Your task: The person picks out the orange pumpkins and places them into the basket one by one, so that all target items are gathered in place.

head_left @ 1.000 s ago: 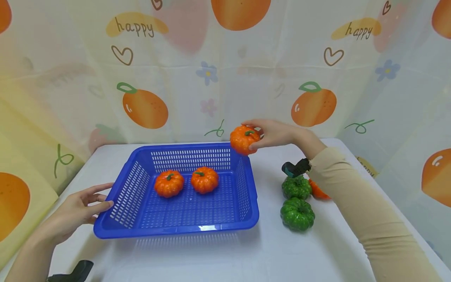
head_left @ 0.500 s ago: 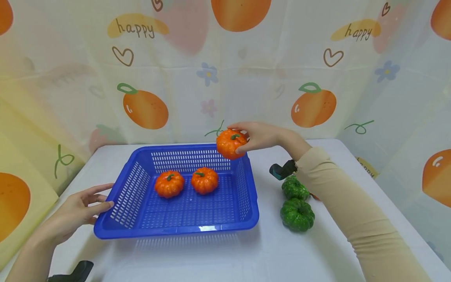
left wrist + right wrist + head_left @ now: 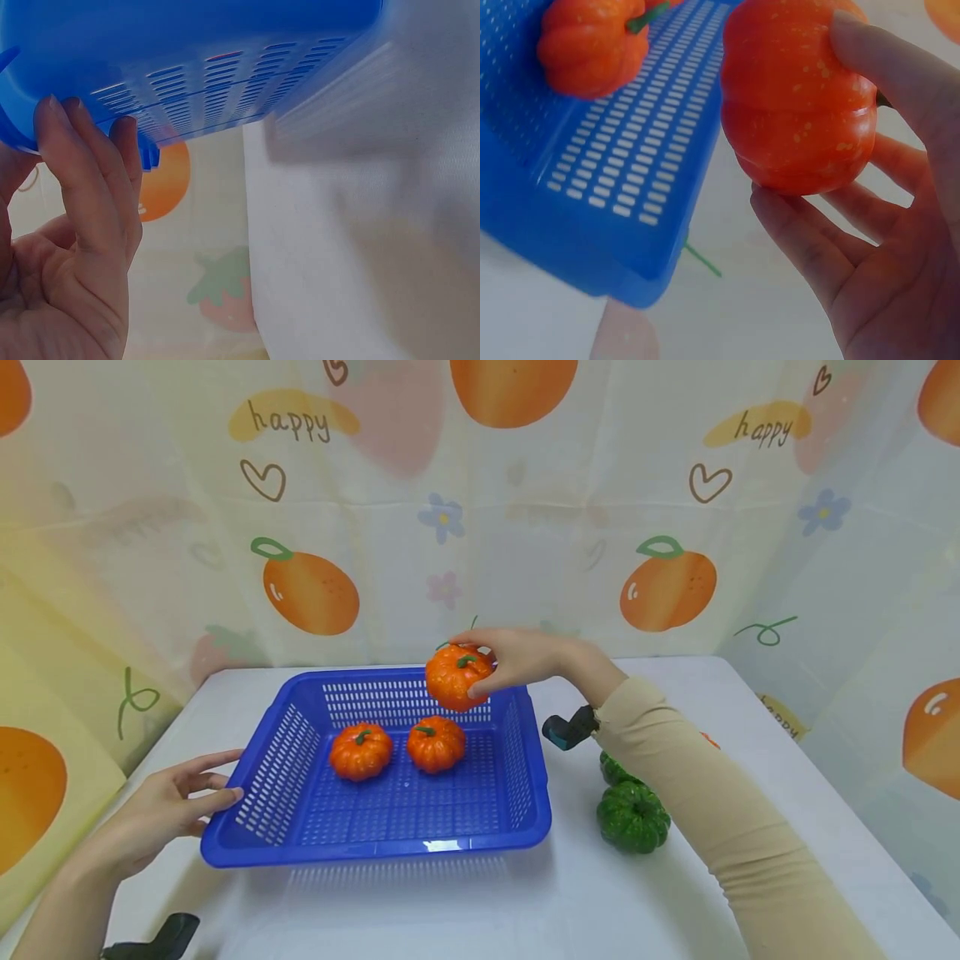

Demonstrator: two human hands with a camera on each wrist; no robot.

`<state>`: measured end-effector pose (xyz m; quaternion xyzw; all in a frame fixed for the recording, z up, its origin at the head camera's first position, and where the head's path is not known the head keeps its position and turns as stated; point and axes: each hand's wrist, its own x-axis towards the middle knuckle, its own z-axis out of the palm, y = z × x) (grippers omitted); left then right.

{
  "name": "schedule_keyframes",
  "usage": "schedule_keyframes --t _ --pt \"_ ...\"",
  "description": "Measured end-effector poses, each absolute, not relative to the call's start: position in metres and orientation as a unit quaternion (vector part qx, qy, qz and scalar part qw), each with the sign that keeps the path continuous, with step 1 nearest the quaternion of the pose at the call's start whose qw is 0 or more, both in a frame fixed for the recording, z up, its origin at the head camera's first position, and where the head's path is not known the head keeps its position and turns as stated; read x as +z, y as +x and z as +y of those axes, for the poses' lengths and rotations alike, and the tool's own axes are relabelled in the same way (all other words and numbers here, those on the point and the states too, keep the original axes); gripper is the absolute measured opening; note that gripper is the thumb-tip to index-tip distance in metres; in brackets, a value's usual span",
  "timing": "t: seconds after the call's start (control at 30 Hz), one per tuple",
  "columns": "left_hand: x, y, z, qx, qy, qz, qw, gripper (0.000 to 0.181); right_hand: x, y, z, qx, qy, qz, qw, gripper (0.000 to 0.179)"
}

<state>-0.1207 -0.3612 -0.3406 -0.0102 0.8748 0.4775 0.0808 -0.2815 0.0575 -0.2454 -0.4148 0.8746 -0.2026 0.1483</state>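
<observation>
A small orange pumpkin [image 3: 454,678] is held by my right hand [image 3: 525,658], thumb on one side and fingers on the other, above the back of a blue basket [image 3: 375,857]. The right wrist view shows the held pumpkin [image 3: 799,97] beside the basket wall [image 3: 622,142]. Two more orange pumpkins [image 3: 361,752] [image 3: 436,744] sit inside on the basket floor. My left hand [image 3: 168,810] grips the basket's left rim near the front corner. In the left wrist view its fingers [image 3: 90,180] reach under the rim at the outer wall; the thumb is mostly hidden there.
Right of the basket, a dark green pumpkin [image 3: 633,817] stands on the white table [image 3: 480,910]. A second green pumpkin [image 3: 613,768] and an orange thing [image 3: 709,740] are mostly hidden by my right sleeve. A patterned curtain [image 3: 525,527] hangs behind the table.
My right hand has moved left with the orange pumpkin, from the basket's back right corner to over its back part, slightly lower. The left hand and the basket stay in place.
</observation>
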Motion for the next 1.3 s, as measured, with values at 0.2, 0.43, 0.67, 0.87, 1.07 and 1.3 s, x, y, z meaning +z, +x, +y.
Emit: schedule_keyframes --t 0.2,0.43,0.67,0.87,1.07,1.3 --pt "-0.341 -0.121 -0.361 0.484 -0.009 0.872 0.081 0.067 -0.249 -0.278 0.043 -0.201 -0.415 0.872 0.162 0.075" --pt "-0.341 -0.121 -0.361 0.472 -0.013 0.878 0.083 0.07 -0.253 -0.274 0.027 -0.196 -0.431 0.865 0.165 0.073" --pt "-0.341 -0.122 -0.36 0.475 -0.012 0.876 0.083 0.07 -0.259 -0.268 0.013 -0.175 -0.45 0.862 0.153 0.074" --pt "-0.34 -0.122 -0.361 0.476 -0.011 0.875 0.082 0.069 -0.263 -0.264 0.001 -0.168 -0.462 0.855 0.162 0.074" --pt "-0.34 -0.121 -0.361 0.478 -0.01 0.875 0.081 0.069 -0.269 -0.262 -0.01 -0.18 -0.472 0.845 0.177 0.073" --pt "-0.341 -0.121 -0.361 0.469 -0.018 0.879 0.083 0.07 -0.277 -0.259 -0.024 -0.189 -0.478 0.836 0.191 0.073"
